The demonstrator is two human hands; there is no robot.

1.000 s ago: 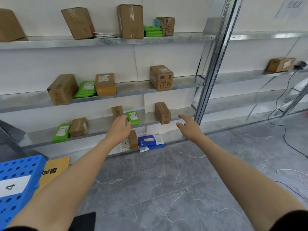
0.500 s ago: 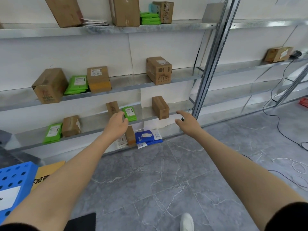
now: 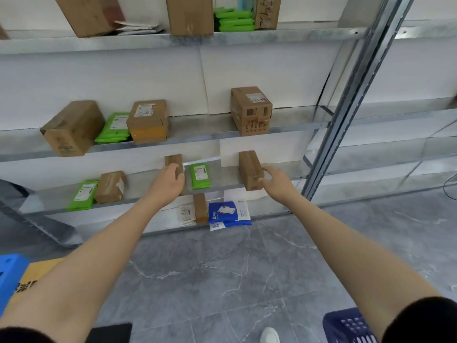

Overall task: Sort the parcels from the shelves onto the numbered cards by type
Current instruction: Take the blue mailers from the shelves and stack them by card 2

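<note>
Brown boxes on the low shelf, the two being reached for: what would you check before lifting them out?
1. Right hand grips right brown box, thumb on its front end: ok.
2. Left hand grips left brown box: cannot tell, the hand hides its own hold.
3. Green parcel between them lies apart from both boxes: ok.
4. Drop-off number in sight: not ok, none shows.
5. Step back free: cannot tell; dark basket stands right of the shoe.

Left hand (image 3: 170,185), right hand (image 3: 278,181) now on cardboard boxes (image 3: 249,167).
</note>
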